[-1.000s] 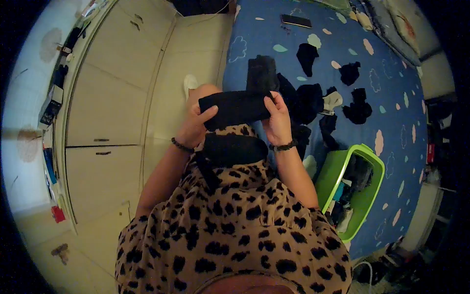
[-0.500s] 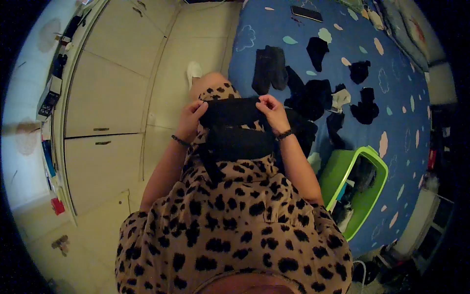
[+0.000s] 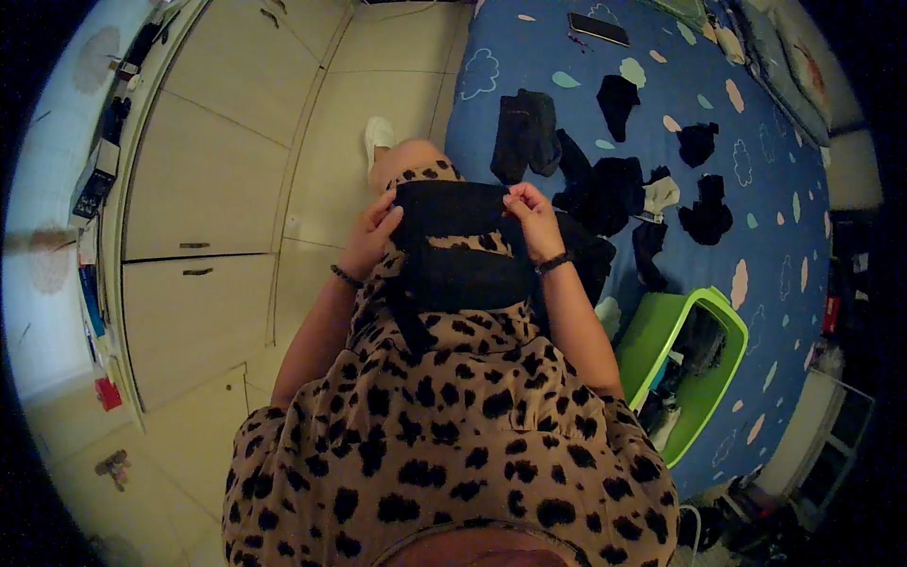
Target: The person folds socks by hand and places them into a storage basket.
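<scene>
A black sock point(image 3: 452, 210) lies stretched sideways over my lap. My left hand point(image 3: 371, 236) holds its left end between thumb and fingers. At the right end, my right hand point(image 3: 535, 225) pinches the upper corner. A second black sock point(image 3: 468, 279) rests just below, closer to my body, with one part hanging down at the left. Patterned cloth of my clothing shows in the gap between the two. On the bed beside my right hand is a heap of dark garments point(image 3: 605, 194), and behind it a pair of dark grey socks point(image 3: 526, 135).
The blue bed sheet point(image 3: 586, 113) also carries several small black bundles point(image 3: 706, 210), a light grey piece point(image 3: 661, 192) and a phone point(image 3: 598, 28). A green basket point(image 3: 704, 411) with clothes inside stands at my right. Pale cabinets point(image 3: 203, 189) line the left side.
The upper sock now lies flatter and wider, its top edge slightly higher. My left hand's fingers have shifted along its left end. The view has moved slightly.
</scene>
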Demonstrator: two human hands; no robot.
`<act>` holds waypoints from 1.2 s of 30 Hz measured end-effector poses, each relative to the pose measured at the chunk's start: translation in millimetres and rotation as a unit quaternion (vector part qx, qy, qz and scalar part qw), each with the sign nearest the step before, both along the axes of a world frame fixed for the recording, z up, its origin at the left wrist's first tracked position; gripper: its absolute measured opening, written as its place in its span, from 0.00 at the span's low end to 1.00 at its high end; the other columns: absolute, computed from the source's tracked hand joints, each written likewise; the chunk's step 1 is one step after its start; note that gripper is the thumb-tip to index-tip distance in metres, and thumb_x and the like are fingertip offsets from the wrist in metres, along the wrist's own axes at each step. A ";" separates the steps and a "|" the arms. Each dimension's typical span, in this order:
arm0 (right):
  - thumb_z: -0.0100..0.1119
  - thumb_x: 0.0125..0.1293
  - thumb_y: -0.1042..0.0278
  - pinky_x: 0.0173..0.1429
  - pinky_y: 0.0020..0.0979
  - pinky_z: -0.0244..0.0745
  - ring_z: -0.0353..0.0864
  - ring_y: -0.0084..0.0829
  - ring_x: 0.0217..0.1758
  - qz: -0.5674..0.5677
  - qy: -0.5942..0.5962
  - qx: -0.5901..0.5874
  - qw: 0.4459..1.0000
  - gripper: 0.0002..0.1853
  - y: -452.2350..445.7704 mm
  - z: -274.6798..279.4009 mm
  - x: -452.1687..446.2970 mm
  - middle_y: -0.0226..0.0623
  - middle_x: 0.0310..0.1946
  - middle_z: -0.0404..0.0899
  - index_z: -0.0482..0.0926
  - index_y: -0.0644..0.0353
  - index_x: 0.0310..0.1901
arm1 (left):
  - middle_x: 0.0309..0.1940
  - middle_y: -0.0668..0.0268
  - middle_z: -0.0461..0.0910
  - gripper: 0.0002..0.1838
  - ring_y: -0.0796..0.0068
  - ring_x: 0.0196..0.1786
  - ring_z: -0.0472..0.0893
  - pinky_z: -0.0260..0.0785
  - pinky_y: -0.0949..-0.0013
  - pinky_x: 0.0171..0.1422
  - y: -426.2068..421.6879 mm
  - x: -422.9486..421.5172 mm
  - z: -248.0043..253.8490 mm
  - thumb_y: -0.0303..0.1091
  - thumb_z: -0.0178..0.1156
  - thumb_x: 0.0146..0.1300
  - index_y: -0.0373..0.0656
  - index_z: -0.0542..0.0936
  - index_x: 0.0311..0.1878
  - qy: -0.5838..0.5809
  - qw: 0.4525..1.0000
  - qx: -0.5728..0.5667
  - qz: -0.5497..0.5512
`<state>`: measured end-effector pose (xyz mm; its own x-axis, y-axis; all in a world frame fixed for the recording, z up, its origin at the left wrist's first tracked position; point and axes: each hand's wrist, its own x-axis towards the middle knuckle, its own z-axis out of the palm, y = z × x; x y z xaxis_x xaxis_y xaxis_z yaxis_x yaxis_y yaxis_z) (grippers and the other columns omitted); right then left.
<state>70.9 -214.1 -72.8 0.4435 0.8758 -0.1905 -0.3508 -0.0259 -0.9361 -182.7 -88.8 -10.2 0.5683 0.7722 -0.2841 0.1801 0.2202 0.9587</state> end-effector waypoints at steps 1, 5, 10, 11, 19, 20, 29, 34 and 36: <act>0.62 0.64 0.70 0.41 0.22 0.69 0.73 0.17 0.34 0.005 0.006 0.000 1.000 0.04 0.4 0.0 0.3 0.22 0.30 0.74 0.77 0.57 0.38 | 0.53 0.64 0.77 0.26 0.80 0.53 0.75 0.68 0.74 0.60 1.4 -1.1 -0.8 0.31 0.55 0.71 0.31 0.64 0.68 0.000 1.000 0.000 0.000; 0.60 0.66 0.67 0.42 0.23 0.70 0.74 0.18 0.34 0.025 0.042 -0.008 0.999 0.05 1.7 -2.3 2.6 0.23 0.30 0.75 0.76 0.56 0.39 | 0.43 0.69 0.80 0.16 0.83 0.45 0.76 0.70 0.76 0.52 19.3 -8.5 -15.6 0.32 0.58 0.68 0.33 0.75 0.55 0.027 0.999 0.023 -0.004; 0.59 0.67 0.67 0.43 0.23 0.71 0.75 0.20 0.35 0.040 0.193 0.025 0.980 0.08 1.4 9.8 5.6 0.24 0.32 0.75 0.75 0.56 0.45 | 0.34 0.74 0.79 0.07 0.86 0.39 0.75 0.70 0.77 0.46 23.4 -2.8 -14.4 0.31 0.61 0.66 0.36 0.79 0.40 0.009 0.999 -0.004 0.030; 0.59 0.67 0.67 0.44 0.23 0.71 0.75 0.21 0.35 0.052 0.224 0.021 0.973 0.08 1.4 13.8 5.3 0.24 0.33 0.74 0.74 0.55 0.46 | 0.34 0.71 0.80 0.07 0.83 0.38 0.77 0.70 0.76 0.45 26.6 -2.4 -15.5 0.30 0.60 0.66 0.36 0.78 0.41 0.025 1.000 0.005 0.017; 0.61 0.64 0.71 0.47 0.21 0.71 0.75 0.17 0.39 0.105 0.076 0.031 0.991 0.11 6.4 0.9 -2.4 0.24 0.34 0.77 0.75 0.57 0.47 | 0.52 0.53 0.75 0.16 0.55 0.54 0.75 0.69 0.61 0.58 -1.4 49.3 42.0 0.27 0.59 0.61 0.40 0.73 0.53 0.151 0.781 0.607 -0.002; 0.61 0.63 0.70 0.47 0.22 0.72 0.74 0.16 0.39 0.109 0.050 0.020 0.992 0.11 7.2 2.7 -4.5 0.24 0.35 0.77 0.76 0.58 0.47 | 0.55 0.52 0.73 0.18 0.53 0.58 0.72 0.64 0.59 0.64 -4.6 59.4 43.9 0.27 0.60 0.59 0.40 0.73 0.54 0.107 0.803 0.572 -0.128; 0.63 0.56 0.65 0.33 0.28 0.72 0.75 0.19 0.29 0.185 -0.152 -0.061 0.969 0.09 28.0 9.6 -8.4 0.29 0.26 0.80 0.81 0.62 0.35 | 0.63 0.54 0.70 0.30 0.56 0.65 0.68 0.53 0.54 0.73 -9.0 92.4 32.3 0.34 0.58 0.61 0.40 0.67 0.67 0.136 0.753 0.542 -0.347; 0.60 0.59 0.66 0.35 0.34 0.72 0.75 0.25 0.30 0.184 -0.263 -0.066 0.945 0.09 34.9 13.6 -6.5 0.28 0.26 0.78 0.76 0.63 0.32 | 0.64 0.53 0.68 0.34 0.56 0.66 0.67 0.52 0.55 0.74 -10.8 93.3 33.9 0.34 0.59 0.61 0.37 0.61 0.70 0.154 0.768 0.511 -0.353; 0.58 0.61 0.66 0.37 0.32 0.71 0.74 0.25 0.32 0.138 -0.179 -0.037 0.973 0.08 21.6 13.9 -3.1 0.26 0.27 0.76 0.75 0.62 0.34 | 0.64 0.52 0.68 0.36 0.55 0.66 0.67 0.52 0.54 0.73 -11.6 94.5 34.3 0.35 0.60 0.60 0.37 0.59 0.71 0.166 0.764 0.530 -0.328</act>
<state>67.8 -192.5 -58.9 0.2432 0.9605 -0.1350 0.0268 -0.1458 -0.9890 -88.2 -100.4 24.1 0.9645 0.2480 0.0903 0.1902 -0.8903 0.4138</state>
